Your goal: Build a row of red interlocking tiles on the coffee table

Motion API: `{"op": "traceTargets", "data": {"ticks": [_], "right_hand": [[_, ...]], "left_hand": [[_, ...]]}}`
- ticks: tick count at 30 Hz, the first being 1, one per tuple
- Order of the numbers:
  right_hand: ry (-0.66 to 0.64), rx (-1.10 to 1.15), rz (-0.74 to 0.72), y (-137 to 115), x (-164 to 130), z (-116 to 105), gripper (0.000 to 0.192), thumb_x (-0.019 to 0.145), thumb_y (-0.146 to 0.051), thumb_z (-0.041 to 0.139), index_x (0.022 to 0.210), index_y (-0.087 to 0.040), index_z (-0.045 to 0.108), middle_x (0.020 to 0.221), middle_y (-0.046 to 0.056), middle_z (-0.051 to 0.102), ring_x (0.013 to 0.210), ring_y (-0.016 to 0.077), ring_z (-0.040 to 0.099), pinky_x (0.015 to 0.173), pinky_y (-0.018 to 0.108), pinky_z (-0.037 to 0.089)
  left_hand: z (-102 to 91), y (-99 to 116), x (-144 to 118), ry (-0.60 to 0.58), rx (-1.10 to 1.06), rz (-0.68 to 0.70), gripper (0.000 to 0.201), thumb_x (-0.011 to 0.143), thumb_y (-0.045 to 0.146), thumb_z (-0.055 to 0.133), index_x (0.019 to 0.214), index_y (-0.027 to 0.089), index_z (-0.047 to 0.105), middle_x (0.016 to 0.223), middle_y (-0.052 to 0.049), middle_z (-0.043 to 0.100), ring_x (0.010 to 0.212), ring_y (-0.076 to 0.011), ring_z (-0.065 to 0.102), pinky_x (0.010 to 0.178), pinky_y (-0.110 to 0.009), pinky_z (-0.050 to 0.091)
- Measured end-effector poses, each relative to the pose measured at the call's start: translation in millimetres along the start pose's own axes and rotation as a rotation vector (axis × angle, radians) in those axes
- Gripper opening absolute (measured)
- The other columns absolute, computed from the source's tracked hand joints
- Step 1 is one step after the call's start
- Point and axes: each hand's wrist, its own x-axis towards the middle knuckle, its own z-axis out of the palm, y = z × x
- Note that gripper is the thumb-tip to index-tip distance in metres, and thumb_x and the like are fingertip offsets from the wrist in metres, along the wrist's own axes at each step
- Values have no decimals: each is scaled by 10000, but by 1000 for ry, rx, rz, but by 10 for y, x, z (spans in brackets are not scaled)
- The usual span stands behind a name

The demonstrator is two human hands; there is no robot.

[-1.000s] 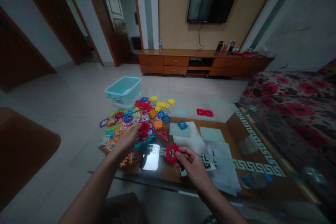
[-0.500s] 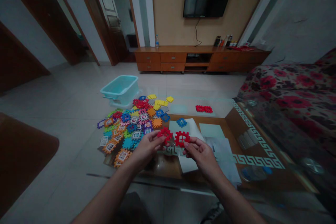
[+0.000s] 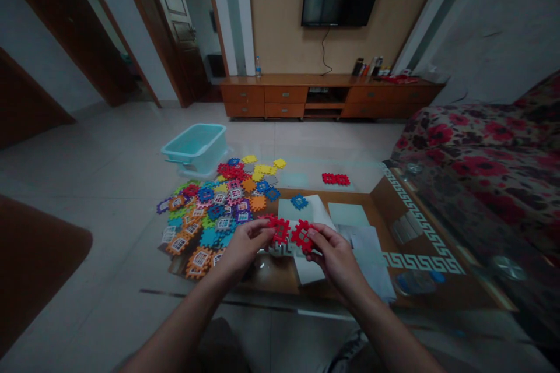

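My left hand [image 3: 249,245] pinches a red toothed building tile [image 3: 280,231] by its left side. Another red tile [image 3: 301,236], with a window-like opening, is gripped by its right edge in my right hand [image 3: 330,247]. The two tiles are held up close together over the glass table [image 3: 301,175], with a narrow gap between them. A blue tile [image 3: 300,201] lies just beyond them. To the left spreads a heap of interlocking tiles [image 3: 223,208] in many colours, some with white window inserts. Farther back on the right rest two red tiles [image 3: 335,179], joined side by side.
A turquoise plastic bin [image 3: 195,148] stands behind the heap. Papers [image 3: 370,256] and a clear bottle with a blue cap [image 3: 417,282] show at the table's right part. A flowered sofa [image 3: 464,134] is on the right, a wooden TV cabinet [image 3: 286,93] at the back.
The red tiles have been turned in both hands: the left one now stands more upright and the right one is tilted. The view has shifted slightly.
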Motion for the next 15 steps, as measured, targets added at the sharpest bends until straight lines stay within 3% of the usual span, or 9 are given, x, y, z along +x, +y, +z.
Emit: {"op": "traceTargets", "data": {"ticks": [7, 15], "right_hand": [[-13, -5, -17, -5, -10, 25, 432, 682, -465, 825, 974, -160, 735, 902, 63, 718, 696, 155, 633, 557, 254, 534], [-16, 274, 135, -5, -53, 45, 358, 606, -300, 901, 881, -157, 722, 911, 59, 744, 878, 196, 696, 850, 346, 590]], "left_hand": [[56, 62, -42, 16, -72, -53, 430, 676, 420, 830, 974, 135, 708, 859, -54, 717, 696, -138, 636, 690, -286, 528], [53, 70, -34, 8, -95, -6, 496, 688, 347, 830, 1113, 130, 698, 1047, -114, 741, 843, -178, 690, 794, -298, 548]]}}
